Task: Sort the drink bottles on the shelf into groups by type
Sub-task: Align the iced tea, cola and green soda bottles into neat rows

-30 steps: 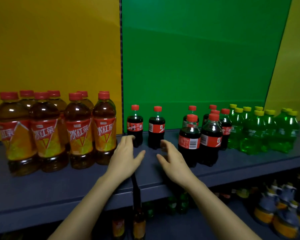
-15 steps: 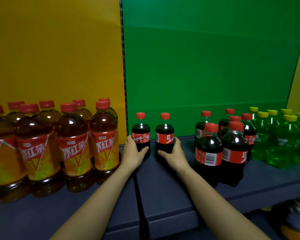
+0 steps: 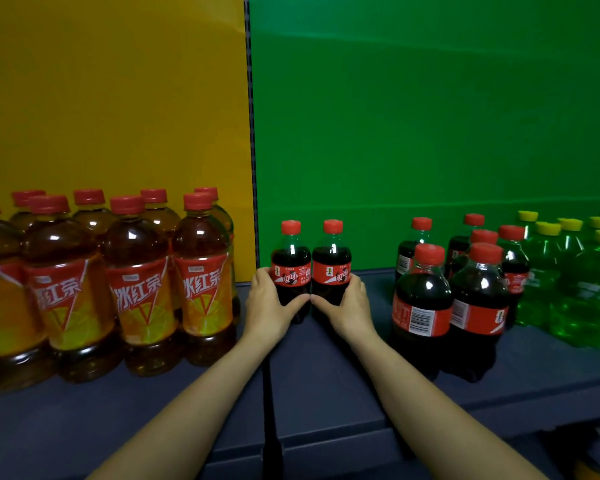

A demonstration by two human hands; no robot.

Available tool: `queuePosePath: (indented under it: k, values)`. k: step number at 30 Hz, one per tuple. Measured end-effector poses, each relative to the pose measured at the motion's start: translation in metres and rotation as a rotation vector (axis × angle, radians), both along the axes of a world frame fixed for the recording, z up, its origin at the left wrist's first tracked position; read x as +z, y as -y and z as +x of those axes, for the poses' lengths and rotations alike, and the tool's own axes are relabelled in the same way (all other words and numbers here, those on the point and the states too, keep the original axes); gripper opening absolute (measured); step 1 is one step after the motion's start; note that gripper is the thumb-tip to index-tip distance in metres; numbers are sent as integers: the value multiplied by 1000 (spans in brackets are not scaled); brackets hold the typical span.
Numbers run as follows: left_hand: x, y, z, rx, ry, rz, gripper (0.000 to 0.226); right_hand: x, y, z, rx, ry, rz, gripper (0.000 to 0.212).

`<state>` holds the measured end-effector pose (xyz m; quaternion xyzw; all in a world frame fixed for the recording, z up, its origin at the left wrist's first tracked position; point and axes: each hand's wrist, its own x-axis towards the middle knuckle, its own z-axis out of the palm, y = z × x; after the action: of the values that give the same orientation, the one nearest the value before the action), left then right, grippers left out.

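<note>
Red caps up front: the left cola bottle [image 3: 290, 268] and the right cola bottle [image 3: 331, 268] stand upright on the dark shelf [image 3: 326, 375], touching side by side, just right of the black upright [image 3: 252, 133]. The left hand [image 3: 269, 303] grips the left one and the right hand [image 3: 352, 304] grips the right one, with fingers [image 3: 355, 280] curled round the outer sides and thumbs across the fronts, tips nearly meeting. Left of the upright, iced tea bottles [image 3: 201, 282] crowd together. Further right of it sits a cola cluster [image 3: 421, 306], then green soda bottles [image 3: 568, 282] with yellow caps beyond

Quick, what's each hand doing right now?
Left hand: grips the left small cola bottle.
Right hand: grips the right small cola bottle.
</note>
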<state>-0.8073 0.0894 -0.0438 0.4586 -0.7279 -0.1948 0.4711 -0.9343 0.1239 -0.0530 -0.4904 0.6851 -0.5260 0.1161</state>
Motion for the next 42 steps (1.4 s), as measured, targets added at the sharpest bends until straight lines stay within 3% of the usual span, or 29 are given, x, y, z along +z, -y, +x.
queuePosePath:
  k: [12,17,22,25,27,29,31,34,38,42]
  values:
    - [2,-8,-9,42,39,-1,71,1,1,-1,10,103,-3,76]
    - [10,-21,-1,32,118,77,84,9,-25,7,149,89,35,80]
    - [17,-63,9,-49,66,-135,60,16,-102,-3,504,63,26,67]
    - [18,-94,-4,-252,28,-102,38,19,-151,-23,552,-52,-1,45]
    - [17,-111,-20,-363,56,-52,41,22,-176,-38,517,-20,-105,30]
    - [15,-123,-40,-402,90,-17,65,22,-188,-58,380,-7,-221,25]
    - [13,-130,-63,-402,107,-7,88,20,-191,-79,185,-51,-339,28]
    - [11,-134,-90,-349,61,-10,101,17,-186,-105,18,-79,-365,48]
    - [10,-128,-100,-273,-5,-29,85,11,-175,-126,158,30,-135,66]
    - [10,-115,-84,-378,-60,69,78,8,-171,-133,385,125,-42,62]
